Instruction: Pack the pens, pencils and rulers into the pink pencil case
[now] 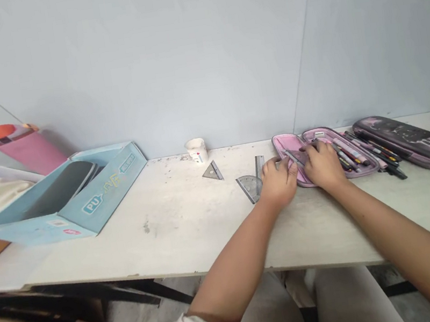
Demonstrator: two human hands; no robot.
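Note:
An open pink pencil case (324, 136) lies on the white table (193, 229), with several pens and pencils (360, 151) in and beside it. My left hand (277, 181) rests at the case's left flap, its fingers curled on a thin grey tool inside. My right hand (323, 165) presses palm-down on the middle of the case, fingers bent over its contents. A clear ruler (259, 167) and a protractor (249, 185) lie just left of my left hand. A small set square (212, 171) lies further left.
A dark purple case lid (416, 142) lies at the right. A small white cup (196, 150) stands by the wall. A light blue cardboard box (66, 198) lies open at the left, with a pink roll (25, 145) behind it.

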